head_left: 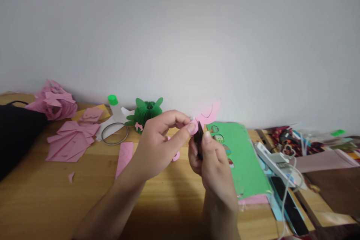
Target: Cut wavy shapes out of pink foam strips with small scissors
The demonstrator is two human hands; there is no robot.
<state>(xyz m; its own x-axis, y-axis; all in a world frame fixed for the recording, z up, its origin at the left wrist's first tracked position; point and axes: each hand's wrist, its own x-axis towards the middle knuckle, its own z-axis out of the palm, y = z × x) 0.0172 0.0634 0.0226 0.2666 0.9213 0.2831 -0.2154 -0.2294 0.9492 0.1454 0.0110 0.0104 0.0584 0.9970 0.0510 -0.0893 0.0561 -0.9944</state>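
My left hand is raised over the wooden table, its thumb and forefinger pinched on a small pink paper piece. My right hand is closed round a small dark tool, which looks like scissors, its tip touching the pink piece. Both hands meet above the table's middle. A pink paper scrap lies under them, partly hidden.
Pink paper pieces and a crumpled pink pile lie at the left, next to a black bag. A glue bottle, a wire ring and a green paper ornament stand behind. Green sheet, phone and cables at right.
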